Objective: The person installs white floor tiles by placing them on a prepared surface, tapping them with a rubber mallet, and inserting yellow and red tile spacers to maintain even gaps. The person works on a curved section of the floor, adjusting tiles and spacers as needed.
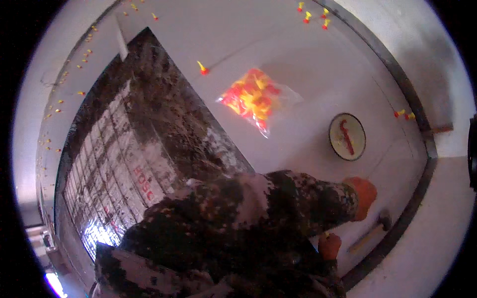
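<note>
Clear bag (248,99) of red and yellow pieces lies on grey floor (283,44). Right hand (329,246): grip contents cannot be told. Round bowl (358,136) contains red hooked piece (347,140). Left hand (364,197): grip hidden, state undetermined. Mallet (368,238) lies near both hands.

I identify the left forearm (318,201) extended across the lower view, running from 7 o'clock toward 4 o'clock, sleeved to the wrist. The left hand (364,197) is bare at 4 o'clock, apparently curled; its fingertips are hidden from me. I locate the bare right hand (329,246) between 4 and 5 o'clock, fingers bent, its forearm mostly hidden.
</note>
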A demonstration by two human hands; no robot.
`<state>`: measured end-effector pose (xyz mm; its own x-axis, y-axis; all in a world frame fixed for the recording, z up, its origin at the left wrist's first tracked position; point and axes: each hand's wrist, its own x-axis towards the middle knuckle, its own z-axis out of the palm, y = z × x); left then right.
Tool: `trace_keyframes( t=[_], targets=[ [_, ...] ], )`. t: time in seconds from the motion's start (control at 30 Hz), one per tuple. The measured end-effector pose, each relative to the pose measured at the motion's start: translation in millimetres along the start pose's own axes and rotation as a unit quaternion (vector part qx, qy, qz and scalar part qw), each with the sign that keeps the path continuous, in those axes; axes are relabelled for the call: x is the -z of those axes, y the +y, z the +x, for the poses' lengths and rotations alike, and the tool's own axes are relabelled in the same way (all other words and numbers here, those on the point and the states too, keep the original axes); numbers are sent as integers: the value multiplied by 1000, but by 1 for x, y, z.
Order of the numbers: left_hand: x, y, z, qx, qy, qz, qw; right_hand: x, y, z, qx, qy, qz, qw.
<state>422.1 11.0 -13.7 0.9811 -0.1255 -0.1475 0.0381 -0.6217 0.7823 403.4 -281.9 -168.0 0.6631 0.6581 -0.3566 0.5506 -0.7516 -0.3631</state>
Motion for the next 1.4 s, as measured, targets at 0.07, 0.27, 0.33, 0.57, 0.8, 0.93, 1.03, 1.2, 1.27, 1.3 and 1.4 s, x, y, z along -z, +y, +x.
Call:
trace_keyframes(
  t=[0.07, 0.27, 0.33, 0.57, 0.8, 0.93, 1.03, 1.2, 1.27, 1.3, 1.4],
  targets=[
    [-8, -1, 5, -7, -6, -15, 1000, 2, 7, -7, 17, 19, -6, 1000],
    [23, 37, -15, 26, -66, -19, 997, -9, 17, -18, -23, 83, -55, 995],
    [13, 36, -9, 19, -51, -14, 998, -13, 24, -18, -41, 60, -63, 995],
    [22, 31, -9, 8, -49, 3, 999, 26, -18, -22, -71, -16, -48, 996],
    [30, 25, -12, 25, -4, 10, 1000, 16, -12, -4, 73, 130, -66, 987],
    [34, 22, -17, 47, -27, 9, 998, 20, -20, -5, 69, 136, -99, 983],
    [32, 22, -15, 72, -81, 28, 994, 27, -18, -2, 100, 126, -81, 984],
    [3, 3, -14, 51, -105, 81, 990, 31, -17, 1, 115, 97, -90, 984],
    [0, -2, -9, 82, -179, 116, 974, 27, -10, 6, 86, 57, -136, 985],
    [-6, -7, -9, 75, -187, 135, 970, 26, -8, 4, 105, 59, -119, 986],
    [-30, -25, -12, 60, -229, 192, 953, 25, -7, -4, 126, 66, -97, 985]
  ],
)
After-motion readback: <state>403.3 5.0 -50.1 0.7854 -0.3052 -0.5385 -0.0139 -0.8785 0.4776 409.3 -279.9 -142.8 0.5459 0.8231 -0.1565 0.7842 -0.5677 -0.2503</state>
